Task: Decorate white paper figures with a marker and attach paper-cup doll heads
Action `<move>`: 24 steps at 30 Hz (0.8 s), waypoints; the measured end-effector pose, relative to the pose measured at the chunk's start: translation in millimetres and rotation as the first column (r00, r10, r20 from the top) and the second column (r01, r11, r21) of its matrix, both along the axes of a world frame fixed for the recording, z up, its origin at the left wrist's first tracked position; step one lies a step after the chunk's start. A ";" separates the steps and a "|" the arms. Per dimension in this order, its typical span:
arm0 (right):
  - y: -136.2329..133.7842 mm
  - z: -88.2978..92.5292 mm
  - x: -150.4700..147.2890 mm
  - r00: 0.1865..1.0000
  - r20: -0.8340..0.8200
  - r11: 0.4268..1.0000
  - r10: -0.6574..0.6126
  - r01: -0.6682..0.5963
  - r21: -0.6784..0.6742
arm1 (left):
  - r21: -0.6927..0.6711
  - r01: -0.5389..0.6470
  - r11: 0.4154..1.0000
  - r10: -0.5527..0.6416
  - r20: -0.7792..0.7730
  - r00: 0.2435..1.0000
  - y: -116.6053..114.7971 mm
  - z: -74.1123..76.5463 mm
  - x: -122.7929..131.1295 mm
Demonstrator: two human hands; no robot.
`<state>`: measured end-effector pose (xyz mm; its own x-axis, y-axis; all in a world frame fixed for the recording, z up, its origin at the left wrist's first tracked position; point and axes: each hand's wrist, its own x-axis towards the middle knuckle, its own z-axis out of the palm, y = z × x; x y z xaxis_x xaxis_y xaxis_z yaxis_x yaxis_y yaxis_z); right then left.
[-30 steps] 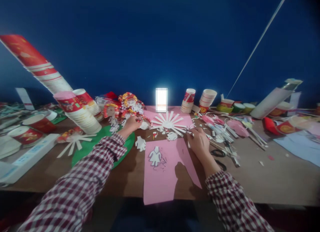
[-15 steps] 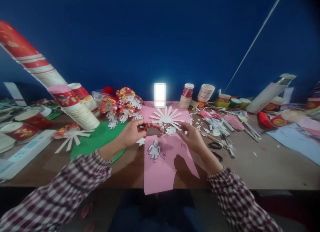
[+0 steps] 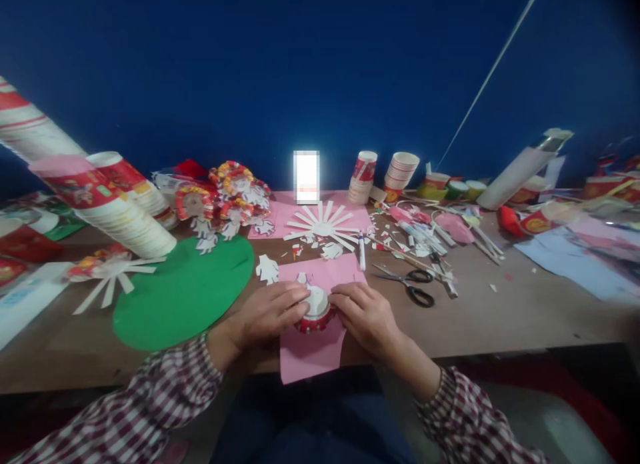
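Note:
Both hands are at a small round paper craft piece (image 3: 317, 305) with a white disc-like top and a curled red edge, low over the pink paper sheet (image 3: 307, 364). My left hand (image 3: 267, 311) grips its left side, fingertips reaching over the white top. On the opposite side, the bent fingers of my right hand (image 3: 367, 314) press on its edge. A paper figure drawn on or lying on the sheet (image 3: 303, 277) is partly covered by the piece and my fingers. Just beyond is a white paper figure cutout (image 3: 267, 269).
Scissors (image 3: 419, 294) and a marker (image 3: 362, 251) lie to the right. Behind the hands is a white spoked cup cutout (image 3: 323, 227). A green oval sheet (image 3: 185, 297) and leaning cup stack (image 3: 125, 217) are left, near finished-looking red-yellow paper rings (image 3: 233, 184). Paper scraps litter the back right.
The red-edged ring has come down and nearer to me, turned so a white disc faces up. My right hand has moved from beside the spoked cutout onto it. The view has shifted slightly.

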<state>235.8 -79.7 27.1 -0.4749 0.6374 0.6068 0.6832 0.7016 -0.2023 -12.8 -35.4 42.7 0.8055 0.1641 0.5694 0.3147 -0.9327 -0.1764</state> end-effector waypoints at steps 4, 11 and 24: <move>-2.6 -3.5 -2.7 0.996 0.073 0.998 0.053 -0.050 -0.042 | 0.028 0.053 0.998 -0.051 -0.067 0.996 1.7 -2.6 -1.9; -9.7 -4.0 -9.6 0.987 0.133 0.993 0.087 -0.074 -0.097 | 0.024 0.010 1.000 -0.006 -0.160 0.987 0.8 -8.4 -13.3; -18.1 -1.7 -19.6 0.964 0.264 0.981 0.040 0.013 -0.194 | 0.033 0.004 0.999 0.004 -0.239 0.971 6.0 -7.0 -10.0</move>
<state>216.2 -97.8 25.4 -0.6113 0.7218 0.3246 0.7211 0.6770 -0.1472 -22.7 -29.5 35.7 0.9187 0.1489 0.3658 0.2602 -0.9249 -0.2771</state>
